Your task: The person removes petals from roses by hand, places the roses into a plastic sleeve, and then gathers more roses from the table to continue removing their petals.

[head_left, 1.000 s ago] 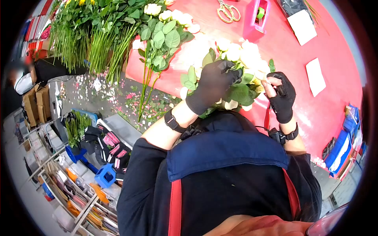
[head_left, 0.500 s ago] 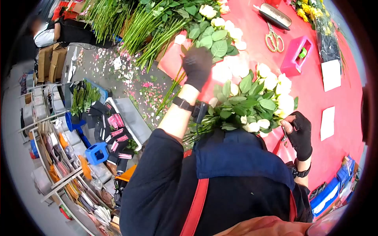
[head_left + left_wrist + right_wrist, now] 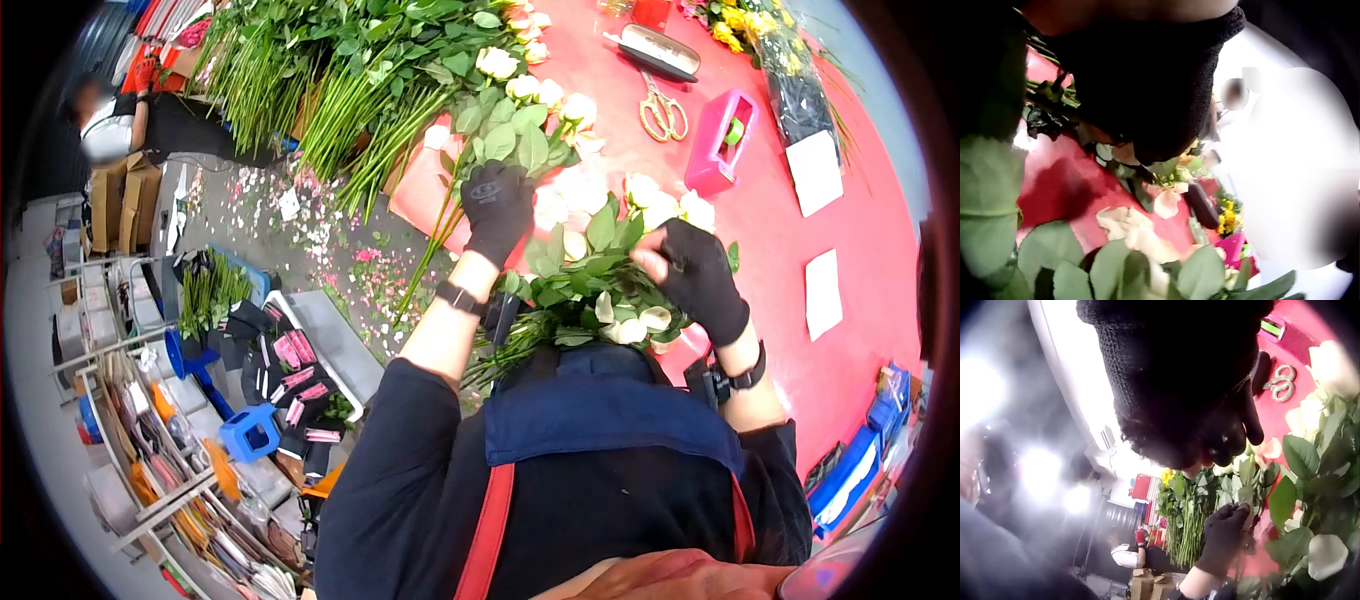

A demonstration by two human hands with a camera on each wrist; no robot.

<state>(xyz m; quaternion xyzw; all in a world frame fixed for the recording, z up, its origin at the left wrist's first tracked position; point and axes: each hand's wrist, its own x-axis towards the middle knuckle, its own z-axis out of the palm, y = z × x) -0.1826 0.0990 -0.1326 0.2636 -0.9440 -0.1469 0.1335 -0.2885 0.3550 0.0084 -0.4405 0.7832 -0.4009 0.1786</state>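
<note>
In the head view my left hand [image 3: 497, 205], in a black fingerless glove, grips rose stems [image 3: 432, 262] at the left side of the red table [image 3: 770, 290]. Their leaves and pale heads extend beyond the fingers. The right wrist view shows this hand with fingers curled beneath the foliage. A bunch of cream roses [image 3: 655, 205] with green leaves [image 3: 565, 285] lies against my front, its stems to the left. Over the right part of this bunch is my gloved right hand [image 3: 700, 280], its fingers loosely bent and nothing visible in them.
Gold-handled scissors [image 3: 662, 112], an open case [image 3: 658, 52] and a pink tape dispenser [image 3: 722, 140] lie farther back. White papers [image 3: 824, 295] are at right. Long-stemmed flowers [image 3: 370, 120] cover the far left edge. Petals litter the floor [image 3: 330, 220]; another person [image 3: 108, 130] is beyond.
My left hand has gone from the bunch to the stems on the left. My right hand first moved off the bunch's right edge, then came back over it.
</note>
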